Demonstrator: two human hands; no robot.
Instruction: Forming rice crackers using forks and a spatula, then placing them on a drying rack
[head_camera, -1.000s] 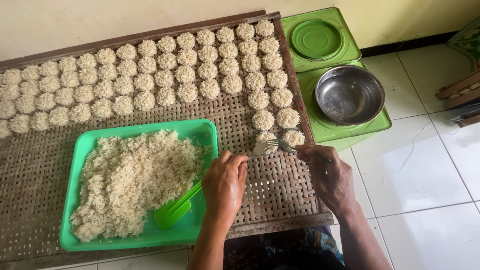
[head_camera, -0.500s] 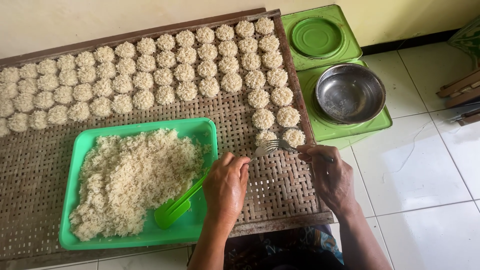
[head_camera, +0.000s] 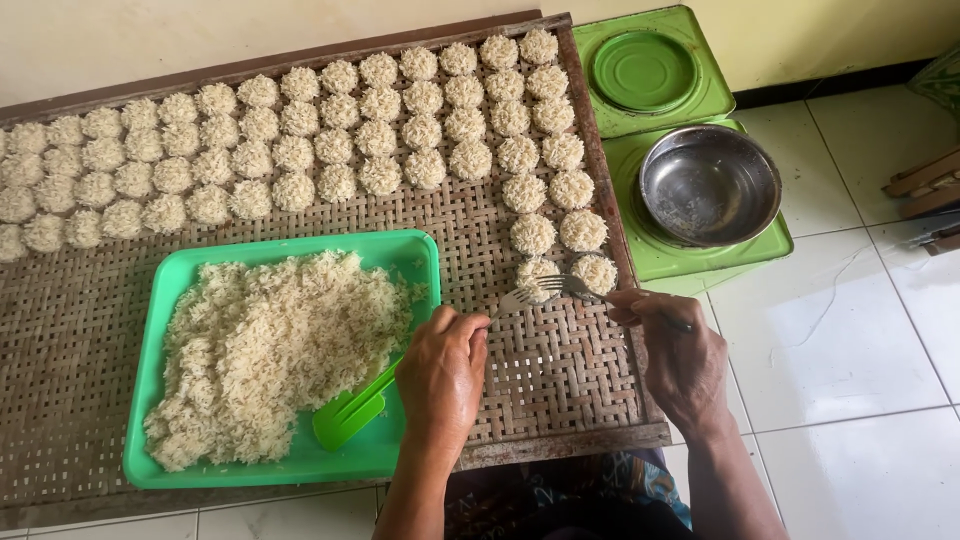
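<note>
My left hand (head_camera: 445, 375) is closed around a metal fork (head_camera: 512, 300) whose tines point right. My right hand (head_camera: 675, 355) grips a second fork (head_camera: 578, 289) pointing left. Both sets of tines meet at a small round rice mound (head_camera: 537, 271) on the woven bamboo tray (head_camera: 560, 370). Several finished rice mounds (head_camera: 380, 135) lie in rows across the far part of the tray. A green plastic tray (head_camera: 160, 300) heaped with loose cooked rice (head_camera: 280, 340) sits left of my left hand, with a green spatula (head_camera: 350, 412) resting in it.
Two green square tins (head_camera: 650, 70) stand on the white tiled floor (head_camera: 850, 340) to the right of the bamboo tray; the nearer one carries a metal bowl (head_camera: 710, 185). Wooden pieces (head_camera: 925, 185) show at the right edge. A pale wall runs behind.
Almost nothing differs. Both forks stay at the same rice mound, with only slight shifts of the tines and hands.
</note>
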